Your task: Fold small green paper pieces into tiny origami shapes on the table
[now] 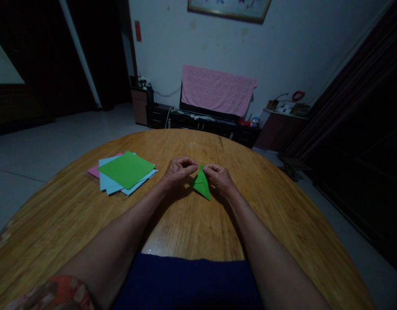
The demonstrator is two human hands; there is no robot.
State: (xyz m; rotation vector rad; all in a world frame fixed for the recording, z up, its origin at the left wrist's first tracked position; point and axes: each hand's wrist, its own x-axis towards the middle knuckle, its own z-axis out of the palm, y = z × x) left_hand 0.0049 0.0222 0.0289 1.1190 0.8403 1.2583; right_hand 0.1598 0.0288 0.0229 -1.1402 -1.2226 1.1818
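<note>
A folded piece of green paper (202,186), roughly triangular with crease lines across it, is over the wooden table in front of me. My right hand (218,177) pinches its narrow top end between thumb and forefinger. Just left of the paper is my left hand (180,168), its fingers curled and thumb and forefinger brought together. Its fingertips come very close to the paper's upper left edge; whether anything is between them I cannot make out.
Left on the round wooden table (198,234) lies a fanned stack of square sheets, a green sheet (127,169) on top, with light blue sheets (109,186) and a pink sheet (94,171) beneath. Beyond the table, a pink cloth (217,90) drapes over a screen on a low cabinet.
</note>
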